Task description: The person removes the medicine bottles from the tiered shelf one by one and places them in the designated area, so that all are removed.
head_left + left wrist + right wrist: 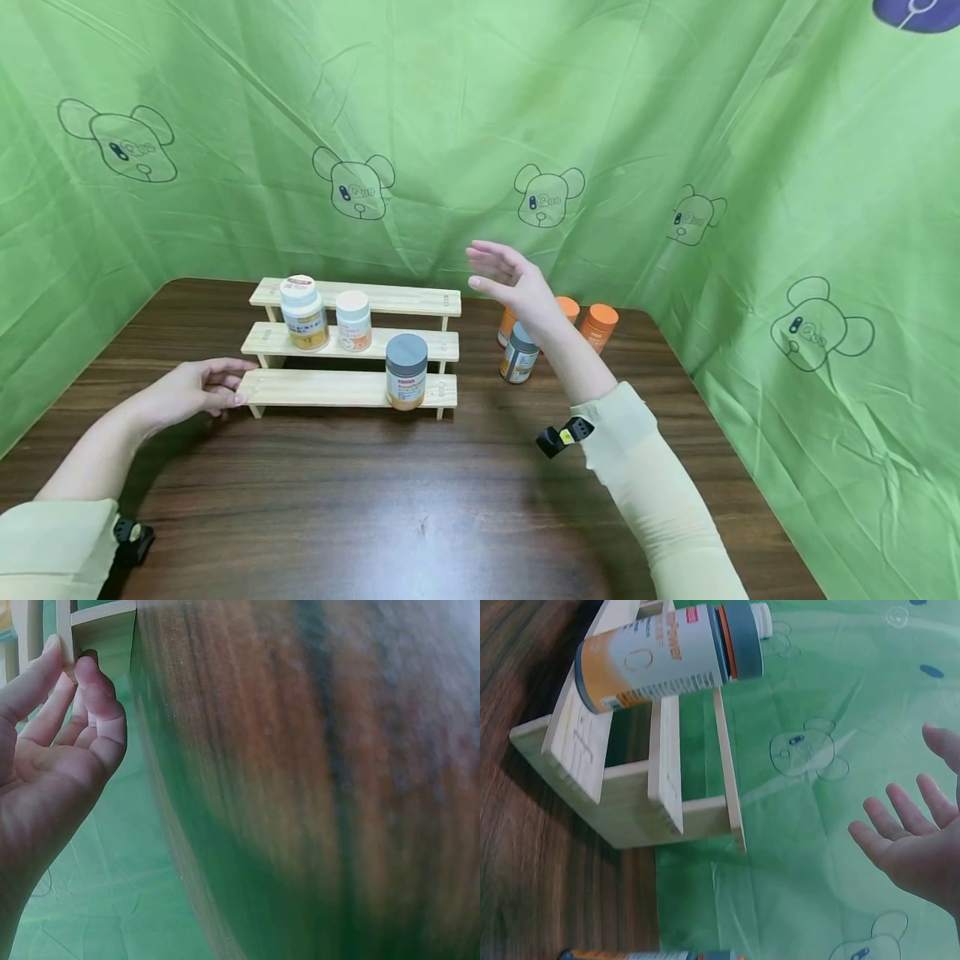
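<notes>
A three-tier wooden display rack stands on the table, its left end pinched between the thumb and fingers of my left hand. In the left wrist view, the thumb lies against the edge of a board. A grey-lidded supplement bottle stands at the right of the lowest tier. On the middle tier are a large white-capped bottle and a smaller white-capped one. My right hand is raised in the air right of the rack, fingers spread and holding nothing.
Right of the rack, partly behind my right forearm, stand a grey-lidded bottle and several orange-capped bottles. A green cloth with bear outlines hangs behind and beside the dark wooden table.
</notes>
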A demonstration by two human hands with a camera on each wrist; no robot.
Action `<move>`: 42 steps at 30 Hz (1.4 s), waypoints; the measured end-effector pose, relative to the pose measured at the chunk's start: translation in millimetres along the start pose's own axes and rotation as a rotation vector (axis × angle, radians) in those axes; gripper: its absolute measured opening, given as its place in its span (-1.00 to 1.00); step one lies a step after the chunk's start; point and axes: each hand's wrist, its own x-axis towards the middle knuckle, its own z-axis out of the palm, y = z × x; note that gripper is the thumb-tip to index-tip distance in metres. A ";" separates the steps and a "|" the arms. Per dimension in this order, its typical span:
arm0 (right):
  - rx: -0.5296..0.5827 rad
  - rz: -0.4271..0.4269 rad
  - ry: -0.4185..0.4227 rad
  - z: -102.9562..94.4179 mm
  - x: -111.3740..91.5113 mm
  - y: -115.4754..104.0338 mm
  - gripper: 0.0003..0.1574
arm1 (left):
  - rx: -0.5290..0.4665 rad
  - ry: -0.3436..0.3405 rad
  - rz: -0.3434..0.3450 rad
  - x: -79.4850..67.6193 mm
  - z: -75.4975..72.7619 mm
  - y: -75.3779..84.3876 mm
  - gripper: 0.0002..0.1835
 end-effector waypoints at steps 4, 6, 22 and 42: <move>-0.027 -0.013 -0.023 11.4 5.4 -4.9 -0.28 | -0.004 0.002 0.004 0.0 -0.2 -0.9 -0.31; -0.039 -0.020 -0.033 17.3 7.7 -6.9 -0.27 | -0.002 0.002 0.006 0.2 -0.5 -1.5 -0.32; -0.091 -0.035 -0.084 67.4 29.8 -5.1 -0.21 | 0.004 0.006 0.000 -1.3 0.6 -0.9 -0.32; -0.221 0.005 -0.296 105.0 60.3 18.7 -0.24 | -0.007 0.006 -0.005 -1.7 0.7 1.1 -0.32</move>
